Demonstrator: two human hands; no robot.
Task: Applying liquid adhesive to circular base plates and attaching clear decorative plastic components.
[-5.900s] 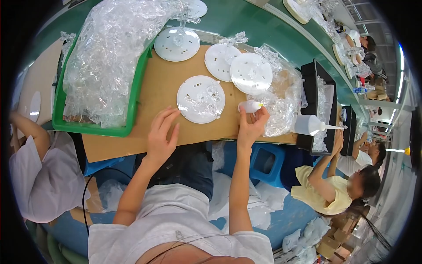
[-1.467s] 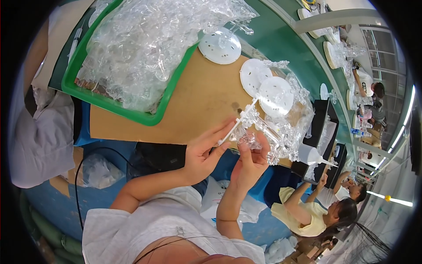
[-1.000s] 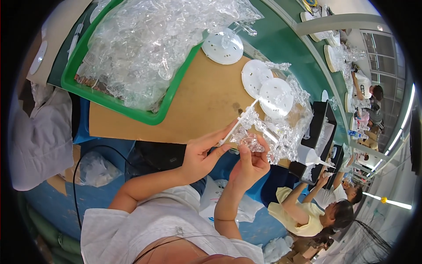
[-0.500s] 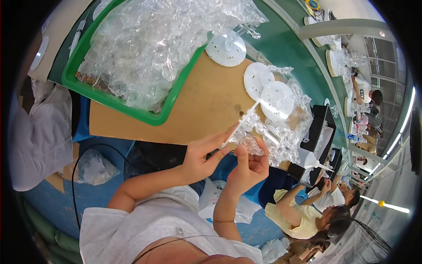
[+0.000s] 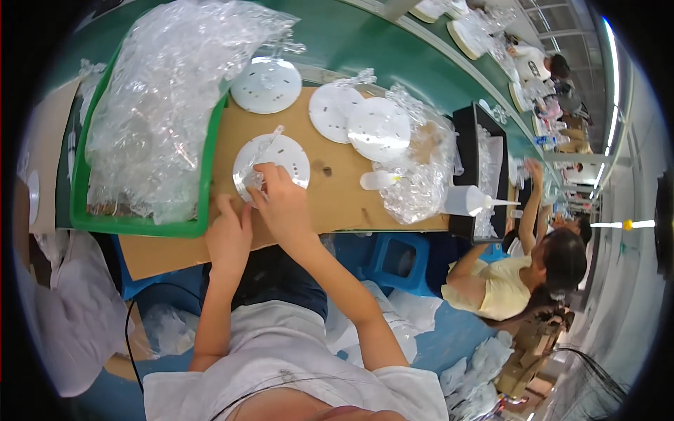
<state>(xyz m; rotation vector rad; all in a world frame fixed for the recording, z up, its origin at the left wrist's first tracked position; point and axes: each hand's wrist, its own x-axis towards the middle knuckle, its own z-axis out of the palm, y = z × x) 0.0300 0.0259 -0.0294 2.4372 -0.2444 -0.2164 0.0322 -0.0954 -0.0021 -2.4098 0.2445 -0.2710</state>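
A round white disc with small slots lies on the cardboard in front of me. On it rests a clear plastic piece, its long part pointing away from me. My right hand reaches over the disc's near part, fingers closed on the near end of that clear piece. Just off the disc's near left edge is my left hand, thumb and forefinger apart, the other fingers curled and partly hidden. Whether it touches the rim is unclear. Farther off lie more white discs with clear pieces, one disc overlapping another.
A green bin heaped with clear plastic bags stands left on the cardboard sheet. Clear wrapped pieces lie right, beside a squeeze bottle and a black tray. A person in yellow sits farther right.
The disc and clear piece, held up between both hands before, are now down on the cardboard, farther left. My right hand has come over the disc. The view has shifted right.
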